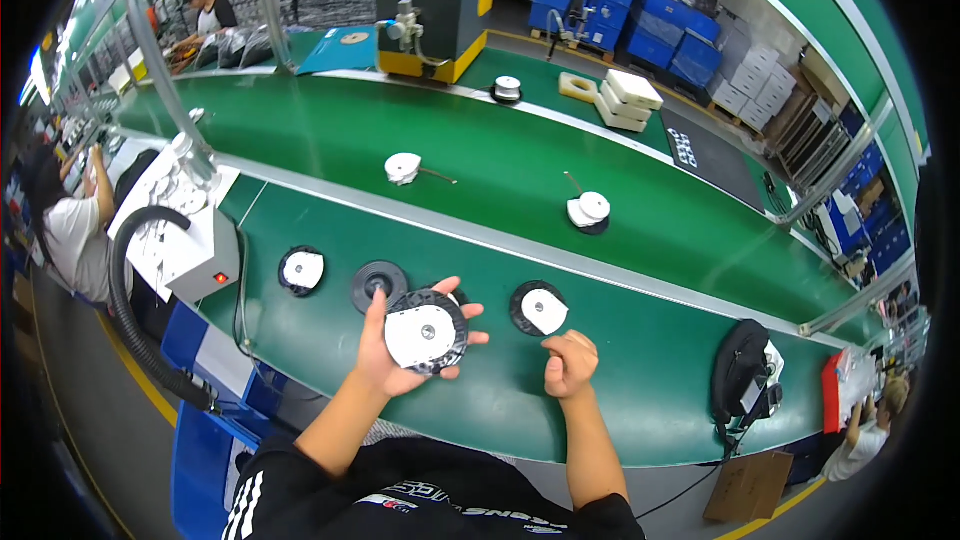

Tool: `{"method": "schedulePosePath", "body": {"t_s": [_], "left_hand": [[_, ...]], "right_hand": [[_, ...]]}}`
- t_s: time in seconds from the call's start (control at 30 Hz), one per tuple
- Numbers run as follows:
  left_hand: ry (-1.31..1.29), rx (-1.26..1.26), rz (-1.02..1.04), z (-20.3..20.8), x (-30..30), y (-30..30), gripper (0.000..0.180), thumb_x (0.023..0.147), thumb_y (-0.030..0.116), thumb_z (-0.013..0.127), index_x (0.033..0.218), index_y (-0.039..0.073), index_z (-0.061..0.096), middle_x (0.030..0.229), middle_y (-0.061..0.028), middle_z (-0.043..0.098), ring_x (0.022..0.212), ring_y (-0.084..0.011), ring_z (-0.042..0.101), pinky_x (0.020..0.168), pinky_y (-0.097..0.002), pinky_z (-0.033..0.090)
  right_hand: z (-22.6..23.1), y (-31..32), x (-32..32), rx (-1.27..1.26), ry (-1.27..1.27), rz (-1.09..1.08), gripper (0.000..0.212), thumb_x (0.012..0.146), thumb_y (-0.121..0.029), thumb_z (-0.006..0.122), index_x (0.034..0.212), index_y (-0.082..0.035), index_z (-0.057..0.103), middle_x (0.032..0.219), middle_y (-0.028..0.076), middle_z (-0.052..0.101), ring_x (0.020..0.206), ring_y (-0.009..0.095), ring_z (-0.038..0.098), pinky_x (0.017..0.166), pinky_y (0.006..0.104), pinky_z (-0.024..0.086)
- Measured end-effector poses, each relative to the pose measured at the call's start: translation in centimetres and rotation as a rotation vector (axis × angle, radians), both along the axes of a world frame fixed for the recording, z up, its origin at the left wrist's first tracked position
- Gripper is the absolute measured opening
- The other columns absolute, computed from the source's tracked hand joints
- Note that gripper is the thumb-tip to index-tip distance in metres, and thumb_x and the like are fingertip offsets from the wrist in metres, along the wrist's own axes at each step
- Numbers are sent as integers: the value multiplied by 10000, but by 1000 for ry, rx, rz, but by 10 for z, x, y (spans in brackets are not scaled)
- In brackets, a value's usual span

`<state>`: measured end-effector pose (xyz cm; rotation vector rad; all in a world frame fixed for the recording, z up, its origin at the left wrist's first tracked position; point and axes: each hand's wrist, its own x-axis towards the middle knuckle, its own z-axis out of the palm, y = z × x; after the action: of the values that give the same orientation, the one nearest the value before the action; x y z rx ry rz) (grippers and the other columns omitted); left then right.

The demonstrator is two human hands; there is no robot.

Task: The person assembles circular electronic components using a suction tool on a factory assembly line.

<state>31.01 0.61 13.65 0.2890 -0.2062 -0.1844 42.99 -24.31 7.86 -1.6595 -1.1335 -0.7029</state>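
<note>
In my left hand (374, 352) lies a round part (416, 336) with a white plate, a black ribbed rim and a small metal centre; my fingers curl around its edge. Partly hidden behind it is another dark piece on the bench. My right hand (571, 364) is closed, its fingers bent inward; whether they pinch anything small does not show. Just beyond that hand a similar black-and-white disc (540, 309) rests on the green bench. A plain black disc (374, 280) and another black-and-white disc (301, 270) lie left of centre.
A metal rail separates the bench from a green conveyor (490, 165) carrying white reel-like parts (403, 169) (592, 208). At left stands a white box (205, 255) with a black hose (122, 290). A black bag (741, 370) lies right. Across the belt sits a black-and-yellow machine (430, 30). People work at both sides.
</note>
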Motion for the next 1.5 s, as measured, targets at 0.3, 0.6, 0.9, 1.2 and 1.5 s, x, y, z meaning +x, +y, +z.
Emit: {"method": "schedulePosePath", "body": {"t_s": [0.3, 0.6, 0.9, 1.2, 1.5], "left_hand": [[190, -96, 358, -13, -104, 44, 634, 946, 657, 364, 1437, 268, 457, 1445, -216, 441, 1258, -475, 458, 821, -593, 473], [525, -496, 331, -62, -200, 54, 646, 852, 573, 468, 1370, 192, 528, 1399, -249, 466, 1307, -484, 400, 981, -677, 378], [767, -396, 595, -71, -247, 63, 497, 966, 431, 397, 1337, 124, 518, 1271, -234, 598, 1007, -497, 629, 807, -545, 554], [569, -640, 740, -106, -268, 75, 693, 803, 607, 508, 1360, 196, 529, 1378, -179, 489, 1324, -430, 389, 987, -622, 369], [224, -722, 684, -98, -286, 63, 614, 940, 640, 370, 1403, 258, 494, 1494, -248, 372, 1382, -563, 259, 958, -674, 388]], "right_hand": [[70, 155, 40, -509, 582, 29, 206, 898, -192, 611, 1061, -67, 602, 792, 103, 594, 660, 254, 576, 611, 375, 468], [26, 297, 217, -963, -106, 151, 576, 808, -71, 642, 1342, -191, 464, 1377, 166, 445, 1251, 387, 472, 997, 482, 460], [73, 326, 202, -1455, 128, 28, 409, 910, -298, 620, 1302, -212, 540, 1272, 166, 530, 1221, 351, 508, 989, 428, 466], [49, 286, 214, -1217, -115, 159, 385, 937, -369, 572, 1293, -223, 549, 1149, 182, 520, 1097, 364, 530, 933, 463, 474], [31, 246, 185, -947, -134, -119, 324, 908, -311, 587, 1190, -150, 593, 1055, 171, 545, 985, 374, 589, 796, 469, 515]]}}
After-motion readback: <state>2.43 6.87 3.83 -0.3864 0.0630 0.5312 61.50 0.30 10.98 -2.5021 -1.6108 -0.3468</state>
